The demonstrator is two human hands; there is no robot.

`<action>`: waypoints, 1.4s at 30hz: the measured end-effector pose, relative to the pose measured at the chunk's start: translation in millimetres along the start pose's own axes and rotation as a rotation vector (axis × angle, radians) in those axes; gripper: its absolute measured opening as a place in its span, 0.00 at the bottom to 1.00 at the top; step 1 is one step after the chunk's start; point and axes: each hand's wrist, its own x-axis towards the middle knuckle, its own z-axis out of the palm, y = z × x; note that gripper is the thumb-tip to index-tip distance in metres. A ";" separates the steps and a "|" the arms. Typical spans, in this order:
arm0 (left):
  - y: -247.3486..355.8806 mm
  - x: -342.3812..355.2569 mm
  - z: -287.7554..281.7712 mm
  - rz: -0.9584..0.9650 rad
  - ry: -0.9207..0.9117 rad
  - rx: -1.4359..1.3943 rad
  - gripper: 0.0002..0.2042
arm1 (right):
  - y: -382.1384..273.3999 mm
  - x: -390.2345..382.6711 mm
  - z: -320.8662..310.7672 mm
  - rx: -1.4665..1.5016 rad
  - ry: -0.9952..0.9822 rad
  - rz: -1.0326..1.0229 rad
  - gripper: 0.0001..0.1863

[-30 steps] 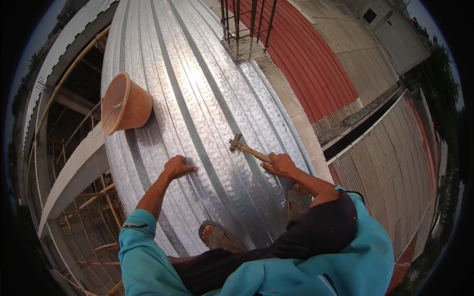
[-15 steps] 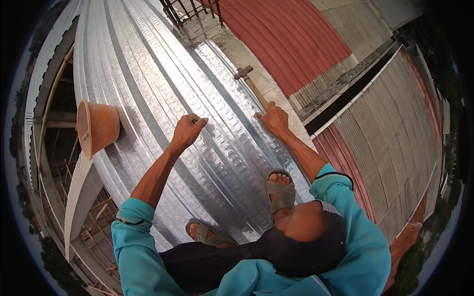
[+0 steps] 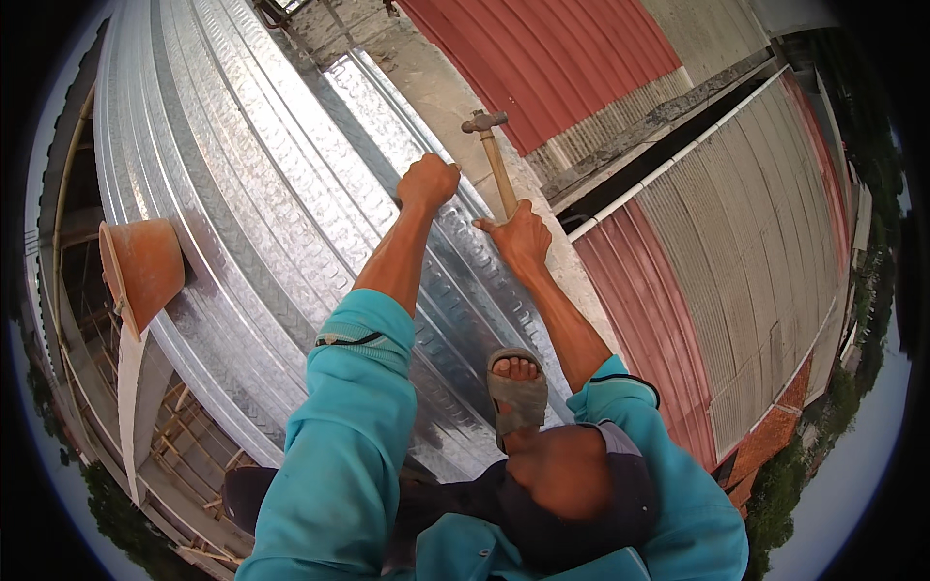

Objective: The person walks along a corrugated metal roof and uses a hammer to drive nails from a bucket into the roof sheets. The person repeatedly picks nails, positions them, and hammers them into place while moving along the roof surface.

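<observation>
- Left hand (image 3: 427,182) closed into a fist, knuckles far, resting on a rib of the silver corrugated metal roofing sheet (image 3: 252,184); whether anything sits inside the fist cannot be told.
- Right hand (image 3: 518,235) just right of the left, fingers wrapped around the lower part of a wooden hammer handle, thumb spread toward the left.
- Hammer (image 3: 492,155) raised above the sheet, handle running far from the right hand, metal head at the far end, tilted slightly left, seen against the grey concrete strip (image 3: 436,87) beyond.
- Both forearms bare, sleeves of a teal jacket (image 3: 339,455) pushed up to the elbows.
- Foot in a grey sandal (image 3: 516,392) planted on the sheet, near the right elbow, toes pointing far.
- Knee in dark trousers (image 3: 572,484) bent low in the near middle, between the two sleeves.
- Orange bucket (image 3: 143,269) lying on its side at the left edge of the sheet, well apart from both hands, opening toward the left.
- Wooden scaffolding poles (image 3: 184,465) showing below the sheet's near-left edge.
- Red corrugated roof (image 3: 572,48) far right of the hammer; another roof, grey and red (image 3: 736,252), on the right, lower down, with a white pipe (image 3: 678,160) along its far edge.
</observation>
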 end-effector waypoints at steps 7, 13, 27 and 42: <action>9.6 15.1 0.3 -0.048 -0.125 -0.022 0.20 | 2.3 6.2 0.4 -0.036 0.006 0.001 0.36; 8.1 17.5 0.8 -0.055 -0.200 0.004 0.21 | 1.8 -3.2 2.9 -0.091 -0.004 0.010 0.35; 1.6 -2.1 2.0 -0.012 -0.065 -0.147 0.16 | 1.5 -12.7 32.3 -0.054 0.145 -0.068 0.29; -4.5 -12.6 15.7 -0.001 0.026 -0.181 0.20 | -5.0 -30.5 22.3 -0.053 0.147 -0.128 0.27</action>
